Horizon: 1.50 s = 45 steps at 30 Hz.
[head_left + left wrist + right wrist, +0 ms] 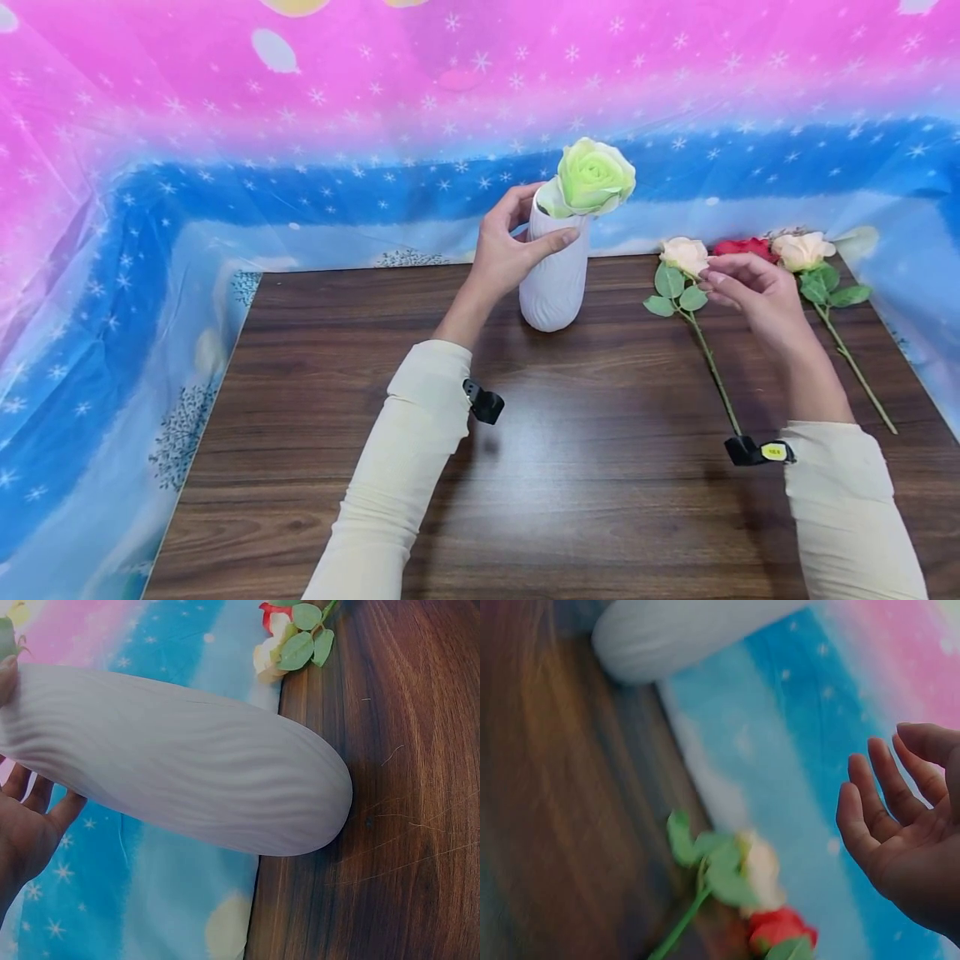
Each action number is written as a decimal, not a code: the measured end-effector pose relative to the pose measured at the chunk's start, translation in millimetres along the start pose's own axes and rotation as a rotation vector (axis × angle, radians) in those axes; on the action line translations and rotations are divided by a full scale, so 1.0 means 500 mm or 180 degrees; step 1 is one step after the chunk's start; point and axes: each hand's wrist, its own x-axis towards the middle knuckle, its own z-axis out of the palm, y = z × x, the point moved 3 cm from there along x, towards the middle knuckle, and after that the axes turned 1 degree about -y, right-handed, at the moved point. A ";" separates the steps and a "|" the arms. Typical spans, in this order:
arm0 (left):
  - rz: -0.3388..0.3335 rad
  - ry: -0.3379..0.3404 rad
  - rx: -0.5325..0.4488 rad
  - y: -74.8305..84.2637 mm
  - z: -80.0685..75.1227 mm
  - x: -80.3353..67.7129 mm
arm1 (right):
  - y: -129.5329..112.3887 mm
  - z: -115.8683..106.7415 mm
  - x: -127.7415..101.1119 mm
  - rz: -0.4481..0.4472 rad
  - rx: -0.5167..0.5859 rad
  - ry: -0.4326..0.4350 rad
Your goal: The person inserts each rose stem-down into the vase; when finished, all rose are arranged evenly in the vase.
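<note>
We observe the left hand gripping the white vase at its upper end, thumb across the front and fingers around the far side. The vase is base down at the wooden table, near its far edge; a ribbed, wavy surface shows in the left wrist view. In its mouth we find the green rose, bloom above the rim and leaning to the right.

The right hand holds nothing: in the right wrist view we see its fingers loosely bent, apart from the flowers. Beneath and beside it, at the table's far right, we locate the left cream bloom, the red bloom and the right cream bloom. The two cream blooms have green leaves, with stems pointing toward the near side.

Each wrist carries a black device beside a cream sleeve. Behind the table we note a pink and blue backdrop with white snowflakes.
</note>
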 end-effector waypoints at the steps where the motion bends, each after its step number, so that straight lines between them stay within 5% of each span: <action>1: 0.0001 0.0001 0.0001 0.000 0.000 0.000 | 0.009 -0.010 -0.003 0.0057 0.0000 0.0005; 12: 0.0030 0.0031 0.0009 -0.002 0.000 0.001 | 0.106 -0.103 -0.035 0.0758 -0.0343 0.0209; 21: 0.0055 0.0017 0.0022 -0.001 0.000 0.001 | 0.154 -0.132 -0.044 0.1072 -0.0514 0.0185; 24: 0.0048 0.0015 0.0023 -0.001 0.001 0.000 | 0.167 -0.137 -0.043 0.1172 -0.0838 0.0171; 31: 0.0009 0.0017 0.0030 0.002 -0.001 0.000 | 0.175 -0.132 -0.032 0.0999 -0.2450 -0.0064; 45: 0.0012 0.0020 -0.0006 0.002 0.000 0.000 | 0.166 -0.103 -0.024 0.1035 -0.3050 -0.0099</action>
